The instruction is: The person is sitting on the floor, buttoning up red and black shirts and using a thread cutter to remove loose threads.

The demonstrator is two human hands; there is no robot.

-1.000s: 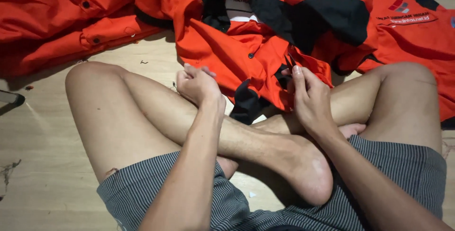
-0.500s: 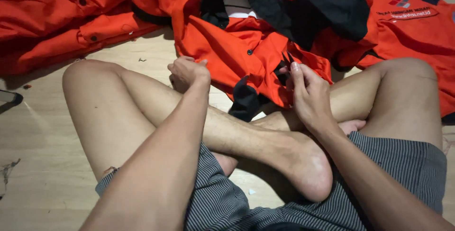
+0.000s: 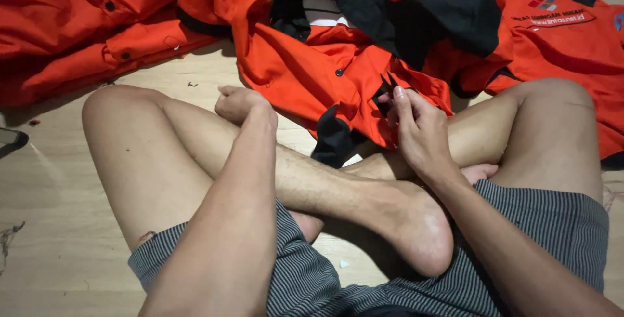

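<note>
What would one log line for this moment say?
left hand: closed, by orange shirt | right hand: holding small black tool at shirt | seated cross-legged on wooden floor

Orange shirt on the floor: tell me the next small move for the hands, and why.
Probably bring the left hand across to the orange shirt. It hovers closed over the shin, touching no cloth, while the right hand alone pinches the shirt's edge beside a small black tool.

Around my grip: spare clothes and scraps on the floor

Far left of my grip lies a second orange garment (image 3: 84,24) with dark buttons; far right, another orange shirt (image 3: 565,37) with a chest emblem. Below, the pale wooden floor (image 3: 58,226) carries thread scraps (image 3: 10,239) and a dark object (image 3: 12,140) at the left edge.
</note>
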